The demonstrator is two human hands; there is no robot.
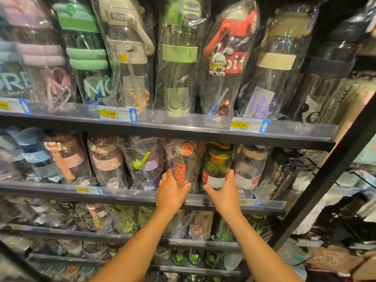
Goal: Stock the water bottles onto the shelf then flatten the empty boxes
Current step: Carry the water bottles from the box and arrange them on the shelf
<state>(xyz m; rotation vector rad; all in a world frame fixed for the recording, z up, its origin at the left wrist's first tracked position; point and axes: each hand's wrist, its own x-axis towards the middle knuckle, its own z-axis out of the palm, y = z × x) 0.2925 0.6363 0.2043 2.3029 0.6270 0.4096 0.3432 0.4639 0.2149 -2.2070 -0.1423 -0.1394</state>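
Head view, facing forward, close to shelf (142, 127), arms reaching in

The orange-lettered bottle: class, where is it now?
Head view, centre: the orange-lettered bottle stands on the second visible shelf, in the left hand, just left of the green bottle.
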